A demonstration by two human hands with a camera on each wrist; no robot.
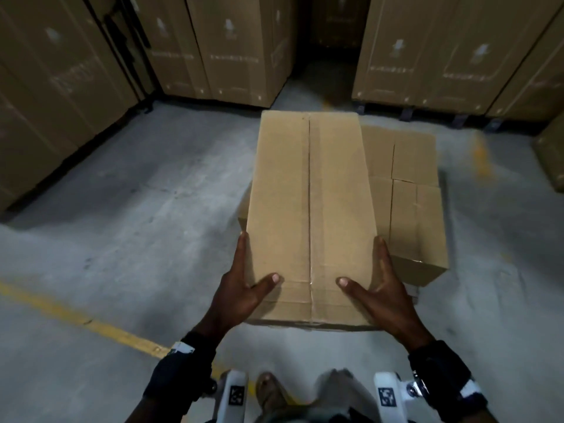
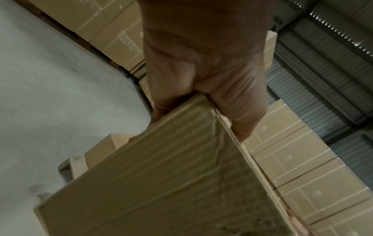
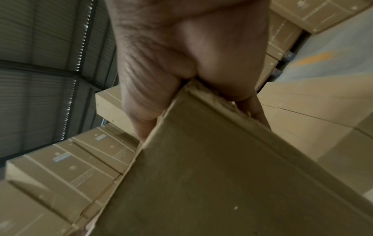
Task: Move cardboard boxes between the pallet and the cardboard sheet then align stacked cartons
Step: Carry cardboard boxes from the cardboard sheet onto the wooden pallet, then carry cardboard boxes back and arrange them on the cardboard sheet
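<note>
I hold a long plain cardboard box (image 1: 311, 209) lengthwise in front of me, its taped seam running away from me. My left hand (image 1: 244, 288) grips its near left corner, thumb on top and fingers along the side. My right hand (image 1: 378, 288) grips the near right corner the same way. In the left wrist view the left hand (image 2: 201, 63) clamps a corner of the box (image 2: 171, 183). In the right wrist view the right hand (image 3: 181, 55) clamps the box (image 3: 232, 175). Beneath and to the right sit several plain cartons (image 1: 409, 190) packed side by side; what they rest on is hidden.
Tall stacks of printed cartons (image 1: 219, 50) line the back, with more on the left (image 1: 45, 87) and right (image 1: 442, 50). A dark gap (image 1: 329, 41) splits the back stacks. The grey concrete floor (image 1: 137, 209) carries a yellow line (image 1: 91, 325). My foot (image 1: 268, 389) shows below.
</note>
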